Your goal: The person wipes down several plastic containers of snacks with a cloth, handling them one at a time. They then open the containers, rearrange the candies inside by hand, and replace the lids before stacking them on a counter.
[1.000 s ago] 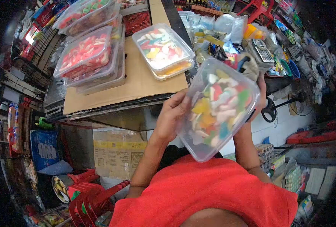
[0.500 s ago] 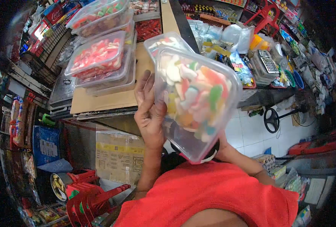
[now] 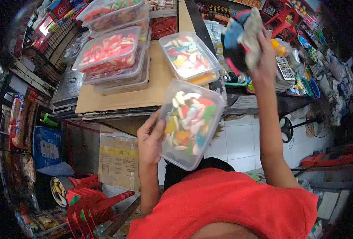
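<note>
My left hand (image 3: 148, 141) is closed on the side of a clear lidded plastic container (image 3: 190, 123). Assorted gummy candies in red, white, green, orange and yellow fill part of it, and it is tilted in front of my chest. Raised at the upper right, my right hand (image 3: 265, 59) grips a bunched cloth (image 3: 246, 38) of grey, blue, black and pink, somewhat blurred. Just beyond the held container, a similar container of candies (image 3: 189, 55) rests on another at the table's right edge.
Stacked containers of red and mixed candies (image 3: 111, 49) stand on the cardboard-covered table (image 3: 117, 102). Right of it is a counter with plastic bags and a calculator (image 3: 284, 68). Below are a cardboard box (image 3: 118, 159), red plastic chairs (image 3: 91, 203) and a tiled floor (image 3: 240, 137).
My right hand has come out from behind the container and swung to the upper right with the cloth. The container in my left hand has shifted left and away from the camera.
</note>
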Motion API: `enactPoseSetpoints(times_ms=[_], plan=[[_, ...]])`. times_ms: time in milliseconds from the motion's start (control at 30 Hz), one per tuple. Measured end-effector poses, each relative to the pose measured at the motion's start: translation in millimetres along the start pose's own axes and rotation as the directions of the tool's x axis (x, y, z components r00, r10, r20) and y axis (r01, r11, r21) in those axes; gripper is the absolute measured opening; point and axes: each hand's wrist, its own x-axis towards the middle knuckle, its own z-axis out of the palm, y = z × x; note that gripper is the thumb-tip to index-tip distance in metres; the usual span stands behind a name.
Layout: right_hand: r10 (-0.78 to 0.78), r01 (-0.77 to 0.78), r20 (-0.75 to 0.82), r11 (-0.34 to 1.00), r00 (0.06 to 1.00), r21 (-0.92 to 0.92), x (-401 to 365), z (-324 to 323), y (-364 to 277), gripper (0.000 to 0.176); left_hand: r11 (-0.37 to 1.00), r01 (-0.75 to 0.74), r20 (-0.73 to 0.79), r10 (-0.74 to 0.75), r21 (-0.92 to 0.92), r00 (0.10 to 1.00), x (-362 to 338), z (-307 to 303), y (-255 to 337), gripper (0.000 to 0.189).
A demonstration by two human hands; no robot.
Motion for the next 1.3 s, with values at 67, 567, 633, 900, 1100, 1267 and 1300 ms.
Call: enactPoseSetpoints(times_ms=[67, 567, 633, 900, 1100, 1267, 1300], plan=[[-0.168, 0.167, 0.004, 0.974, 0.986, -0.154, 51.2, 6.9, 52.7, 0.037, 0.993, -0.011, -0.117, -0.002, -0.114, 0.993, -7.7, -9.3, -5.8, 0.039], [0.390, 0.815, 0.881, 0.397, 0.267, -0.422, -15.5, 52.0, -3.0, 0.054, 0.966, -0.059, -0.320, -0.025, -0.250, 0.947, -21.7, -14.3, -4.2, 0.039], [0.468, 0.954, 0.839, -0.032, 0.277, -0.297, -41.4, 41.1, -6.6, 0.057, 0.944, -0.069, -0.328, -0.043, -0.323, 0.944, -19.0, -13.9, -4.0, 0.041], [0.338, 0.860, 0.793, -0.132, 0.507, -0.493, -38.4, 45.3, 35.2, 0.053, 0.936, -0.128, -0.290, 0.029, -0.327, 0.957, -3.1, 9.8, -4.9, 0.052], [0.717, 0.908, 0.685, 0.190, 0.131, -0.372, 9.2, 74.6, 0.7, 0.061, 0.933, -0.114, -0.282, 0.014, -0.342, 0.959, 1.7, 14.9, -8.1, 0.053], [0.794, 0.939, 0.604, 0.150, 0.073, -0.311, 15.7, 91.6, -0.1, 0.064, 0.948, -0.100, -0.262, 0.018, -0.301, 0.965, 4.6, 22.0, -9.0, 0.053], [0.796, 0.937, 0.601, 0.145, 0.080, -0.316, 15.8, 90.2, 0.5, 0.064, 0.949, -0.094, -0.256, 0.015, -0.302, 0.967, 6.0, 22.5, -9.9, 0.053]])
